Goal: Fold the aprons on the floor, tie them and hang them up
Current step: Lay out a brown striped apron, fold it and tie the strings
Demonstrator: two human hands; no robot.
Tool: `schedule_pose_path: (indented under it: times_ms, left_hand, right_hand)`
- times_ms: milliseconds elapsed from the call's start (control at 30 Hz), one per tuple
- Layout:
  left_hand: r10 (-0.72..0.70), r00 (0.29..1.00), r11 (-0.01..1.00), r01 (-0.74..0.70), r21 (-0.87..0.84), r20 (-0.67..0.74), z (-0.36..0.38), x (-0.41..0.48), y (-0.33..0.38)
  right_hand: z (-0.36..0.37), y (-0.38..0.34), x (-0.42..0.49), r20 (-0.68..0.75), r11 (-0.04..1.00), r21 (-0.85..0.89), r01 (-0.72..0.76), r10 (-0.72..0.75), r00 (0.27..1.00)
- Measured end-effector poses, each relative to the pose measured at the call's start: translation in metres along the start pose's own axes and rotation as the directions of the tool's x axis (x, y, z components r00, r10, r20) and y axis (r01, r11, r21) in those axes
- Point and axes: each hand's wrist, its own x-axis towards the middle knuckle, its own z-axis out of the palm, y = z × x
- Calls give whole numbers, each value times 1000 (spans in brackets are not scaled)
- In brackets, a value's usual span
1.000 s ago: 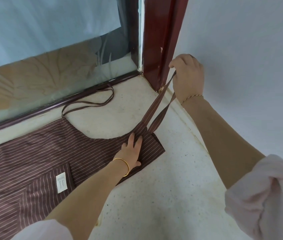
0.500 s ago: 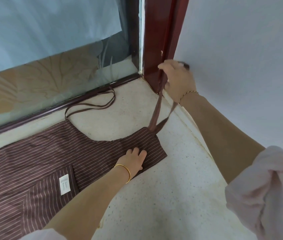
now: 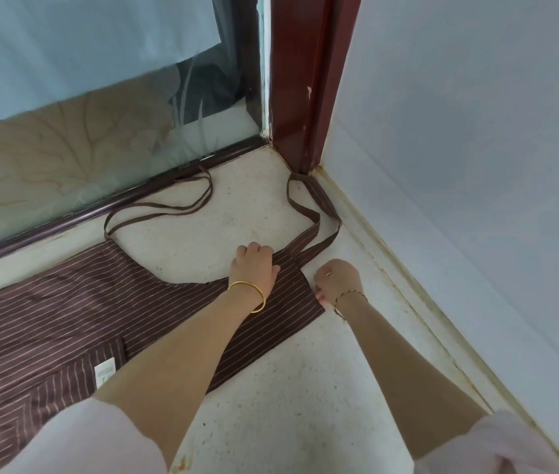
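Beside door frame [image 3: 300,80] | apron [image 3: 66,309] flat on floor | left hand [image 3: 254,268] curled, pressing bib | right hand [image 3: 338,280] pinching bib's corner

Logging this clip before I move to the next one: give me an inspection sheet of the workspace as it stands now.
Surface: pale speckled stone floor, some stains near the bottom edge.
Job's things: brown pinstriped fabric apron spread flat; near strap looped on the floor by the door post, far strap along the sill.
Clutter: nothing seen.
Grippers: left hand presses the apron's top edge; right hand curled at its corner, grasp unclear.
Cables: nothing seen.
Surroundings: dark red wooden door post, frosted glass panel, white wall.
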Motion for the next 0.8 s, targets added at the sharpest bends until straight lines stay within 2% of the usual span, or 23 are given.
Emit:
schedule_pose_path:
  times_ms: [100,200,267,367,467,533,600,633,700,800]
  left_hand:
    - [9,1000,990,-6,-141,26,-2,12,4]
    - [70,975,928,14,-373,210,-4,20,4]
    - [114,963,925,-13,-379,246,-3,23,3]
    - [133,969,925,-46,-376,209,1,29,0]
    - [173,939,920,-47,-388,296,1,32,3]
    - [183,928,941,-70,-332,325,-1,32,6]
    - [185,928,951,-86,-296,323,-3,33,9]
    - [186,928,951,-87,-296,324,-2,33,11]
    - [185,930,941,-74,-331,316,-1,34,12]
    - [170,943,914,-42,-404,285,-4,32,13]
  right_hand:
    - [8,1,9,22,983,177,-56,52,998]
    - [13,-1,14,-1,956,293,-9,10,1000]
    - [14,-3,16,-42,947,321,20,-7,999]
    - [14,-6,18,-115,945,323,54,-18,993]
    - [11,-13,18,-109,939,338,61,-25,994]
    - [11,-18,22,-83,873,487,-7,54,995]
    - [7,-25,23,21,706,696,-135,168,986]
    - [4,-28,22,68,614,772,-164,176,982]
    - [-3,-34,17,114,523,838,-158,117,987]
    - [-14,-41,9,154,505,853,-133,-1,988]
